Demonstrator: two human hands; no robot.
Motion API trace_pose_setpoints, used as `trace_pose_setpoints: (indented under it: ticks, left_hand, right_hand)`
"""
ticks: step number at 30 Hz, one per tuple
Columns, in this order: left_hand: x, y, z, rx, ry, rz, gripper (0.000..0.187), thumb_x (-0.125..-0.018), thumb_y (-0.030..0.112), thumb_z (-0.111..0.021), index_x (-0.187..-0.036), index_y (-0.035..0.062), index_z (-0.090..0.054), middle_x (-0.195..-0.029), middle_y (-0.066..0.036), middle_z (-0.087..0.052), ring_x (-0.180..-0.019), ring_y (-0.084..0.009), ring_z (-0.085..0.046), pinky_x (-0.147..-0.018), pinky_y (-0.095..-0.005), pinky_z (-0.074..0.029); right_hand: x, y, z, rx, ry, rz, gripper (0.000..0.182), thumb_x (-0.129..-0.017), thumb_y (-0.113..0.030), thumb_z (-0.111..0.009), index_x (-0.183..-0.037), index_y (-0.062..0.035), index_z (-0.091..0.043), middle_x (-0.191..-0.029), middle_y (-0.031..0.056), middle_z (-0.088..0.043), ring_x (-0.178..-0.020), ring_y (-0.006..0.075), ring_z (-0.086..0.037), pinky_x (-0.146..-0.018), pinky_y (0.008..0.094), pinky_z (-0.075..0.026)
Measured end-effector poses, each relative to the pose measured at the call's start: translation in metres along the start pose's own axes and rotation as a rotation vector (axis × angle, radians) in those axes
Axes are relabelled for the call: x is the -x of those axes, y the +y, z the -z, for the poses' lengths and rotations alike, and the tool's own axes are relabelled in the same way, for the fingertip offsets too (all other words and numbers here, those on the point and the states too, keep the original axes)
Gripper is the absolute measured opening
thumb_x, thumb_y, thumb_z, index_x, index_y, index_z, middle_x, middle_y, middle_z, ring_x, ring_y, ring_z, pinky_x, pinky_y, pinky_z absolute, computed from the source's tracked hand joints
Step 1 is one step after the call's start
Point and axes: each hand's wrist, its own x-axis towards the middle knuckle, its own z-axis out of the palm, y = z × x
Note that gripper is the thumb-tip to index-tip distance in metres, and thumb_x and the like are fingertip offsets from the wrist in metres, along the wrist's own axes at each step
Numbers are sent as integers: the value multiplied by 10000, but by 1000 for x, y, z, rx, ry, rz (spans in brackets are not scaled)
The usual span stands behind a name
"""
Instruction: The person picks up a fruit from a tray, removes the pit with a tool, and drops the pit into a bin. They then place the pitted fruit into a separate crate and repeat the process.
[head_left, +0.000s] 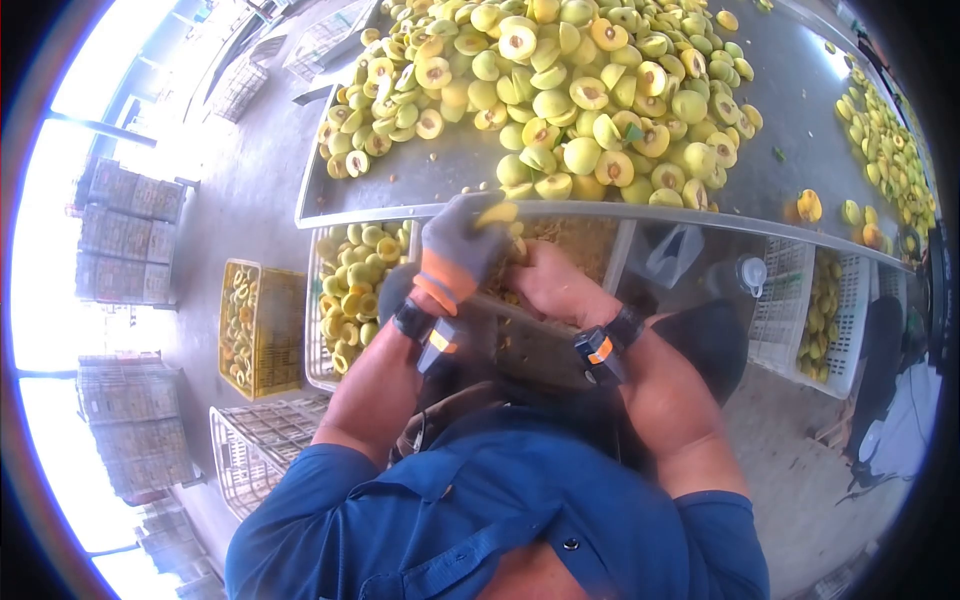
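My left hand (462,245), in a grey and orange glove, is at the near edge of the metal table, its fingers closed on a yellow peach half (497,214). Close by on its right, my bare right hand (553,282) has curled fingers. Whatever it grips is hidden, and another bit of yellow fruit shows between the two hands. Beneath them sits a crate (622,255) with brownish bits in it. A large heap of halved yellow-green peaches (582,155), many with the pit showing, lies on the table (440,180) just beyond my hands.
Left of my knees stand a white crate (313,350) of peach halves and a yellow crate (280,335). White crates (780,300) and a plastic bag (675,252) are under the table at right. A second peach pile (890,150) lies farther right. Stacked crates (130,230) stand far left.
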Motion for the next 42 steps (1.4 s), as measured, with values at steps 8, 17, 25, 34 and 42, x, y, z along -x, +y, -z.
trace_pose_setpoints:
  ticks: [8, 17, 25, 34, 42]
  left_hand:
    - [-1, -59, -12, -342, 227, -271, 410, -822, -42, -749, -1222, 44, -734, -1080, -170, -747, -921, -318, -738, -807, -362, -600]
    - [-2, -27, 18, 248, 103, 92, 248, -995, 161, -716, -1153, -24, -764, -995, -85, -787, -901, -130, -691, -807, -295, -557]
    - [42, -67, 175, -49, 415, 137, 262, -976, 138, -770, -1182, -24, -765, -1083, -99, -783, -944, -156, -713, -862, -309, -573]
    - [158, -211, 221, -578, 385, 624, 352, -836, 296, -875, -1079, 52, -806, -1015, -125, -799, -930, -251, -760, -847, -376, -593]
    - [218, -234, 201, -736, 284, 571, 376, -750, 273, -899, -1089, 138, -807, -1232, -136, -701, -1170, -341, -671, -1042, -416, -534]
  right_hand:
    - [4, -16, 6, -295, -233, -293, 145, -1021, -146, -590, -892, -113, -532, -677, -39, -462, -487, 81, -445, -446, 285, -348]
    - [13, 3, 9, -396, -372, -341, 118, -1005, -181, -601, -1005, -65, -578, -687, 11, -521, -506, 150, -503, -506, 355, -449]
    - [-19, 122, 22, 682, 16, -153, 288, -905, -208, -637, -1037, 39, -707, -985, 300, -724, -973, 495, -693, -864, 533, -544]
    - [-32, 136, 26, 778, 4, -237, 317, -914, -223, -690, -1111, 26, -684, -1077, 305, -712, -1062, 496, -664, -913, 523, -527]
    - [-38, 144, 24, 893, 19, -241, 357, -923, -249, -698, -1113, 51, -671, -1094, 317, -704, -1079, 500, -660, -929, 529, -525]
